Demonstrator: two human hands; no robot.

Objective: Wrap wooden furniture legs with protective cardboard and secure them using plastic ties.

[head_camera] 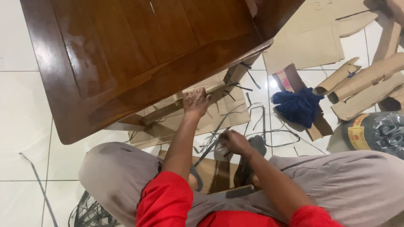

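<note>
The left hand (196, 102) is closed around a wooden rail (185, 103) under the edge of the brown table (126, 54), fingers wrapped over it. The rail runs slantwise, above flat cardboard (219, 115) spread on the white tiled floor (21, 109). The right hand (235, 141) is lower and nearer the body, fingers pinched together on grey strapping (210, 145) that trails across the floor in loose strips between the two hands and beyond.

Right of the hands a blue cloth (299, 106) lies in an opened cardboard box (320, 126), the only thing seen in it. Further right are three rolled cardboard pieces (366, 86) and one plastic-wrapped pack (376, 132) with a yellow label. The person sits cross-legged in grey trousers (118, 172) and red sleeves (166, 201).
</note>
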